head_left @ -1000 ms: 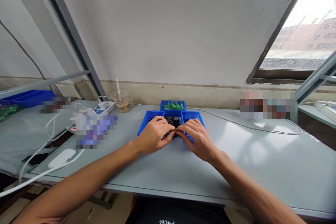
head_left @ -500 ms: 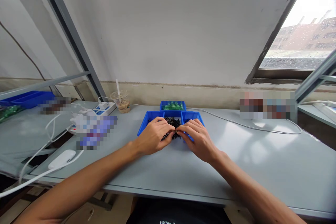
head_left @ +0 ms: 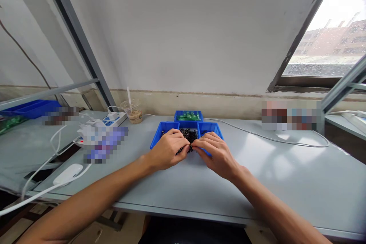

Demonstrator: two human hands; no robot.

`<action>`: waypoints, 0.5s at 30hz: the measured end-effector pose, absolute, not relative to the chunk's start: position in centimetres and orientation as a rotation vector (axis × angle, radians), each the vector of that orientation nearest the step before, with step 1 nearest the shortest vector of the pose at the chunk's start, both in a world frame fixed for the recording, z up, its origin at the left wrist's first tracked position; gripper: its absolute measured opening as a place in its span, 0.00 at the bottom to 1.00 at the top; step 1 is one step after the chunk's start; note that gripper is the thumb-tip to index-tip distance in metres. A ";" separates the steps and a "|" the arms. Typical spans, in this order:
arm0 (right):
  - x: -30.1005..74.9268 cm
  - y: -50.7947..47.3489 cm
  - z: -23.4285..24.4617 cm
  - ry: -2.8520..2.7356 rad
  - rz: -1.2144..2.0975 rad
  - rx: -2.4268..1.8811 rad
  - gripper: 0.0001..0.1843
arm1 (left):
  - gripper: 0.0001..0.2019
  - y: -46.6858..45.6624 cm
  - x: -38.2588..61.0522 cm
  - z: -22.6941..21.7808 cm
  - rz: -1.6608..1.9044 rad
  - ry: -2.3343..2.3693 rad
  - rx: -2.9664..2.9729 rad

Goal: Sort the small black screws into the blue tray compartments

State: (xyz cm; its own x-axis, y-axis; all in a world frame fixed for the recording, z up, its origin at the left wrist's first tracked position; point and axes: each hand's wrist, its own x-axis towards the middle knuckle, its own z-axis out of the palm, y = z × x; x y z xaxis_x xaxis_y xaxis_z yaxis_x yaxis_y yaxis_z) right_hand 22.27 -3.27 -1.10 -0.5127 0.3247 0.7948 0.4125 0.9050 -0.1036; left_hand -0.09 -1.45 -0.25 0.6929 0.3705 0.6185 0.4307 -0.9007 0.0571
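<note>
My left hand [head_left: 169, 149] and my right hand [head_left: 215, 153] meet fingertip to fingertip above a heap of small dark parts [head_left: 188, 135]. Both are closed in a pinch, and what sits between the fingertips is too small to name. The heap lies between a left blue bin [head_left: 156, 135] and a right blue bin [head_left: 219, 131], each partly covered by a hand. Behind the heap stands a third blue bin [head_left: 188, 124] with green pieces [head_left: 189, 115] in it.
A plastic cup with a straw [head_left: 135, 116] stands near the wall, beside a white power strip [head_left: 116, 120]. White cables and a white adapter [head_left: 68, 174] lie at the left. A grey cable [head_left: 265, 136] runs across the right of the table [head_left: 194, 190].
My fingertips have come slightly lower and closer together, and the right hand's fingers have straightened a little. The bins stay in place.
</note>
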 end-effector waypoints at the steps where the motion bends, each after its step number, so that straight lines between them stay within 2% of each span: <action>1: 22.3 -3.3 -1.1 -2.150 -0.121 -0.520 0.07 | 0.09 -1.4 -0.1 -0.3 -0.995 -0.668 -2.807; 10: 22.2 -3.2 -1.3 -2.159 -0.147 -0.553 0.06 | 0.08 -1.5 -0.2 -0.1 -0.972 -0.616 -2.833; 15: 22.2 -3.3 -1.1 -2.206 -0.141 -0.556 0.08 | 0.08 -1.6 -0.1 0.0 -0.983 -0.616 -2.833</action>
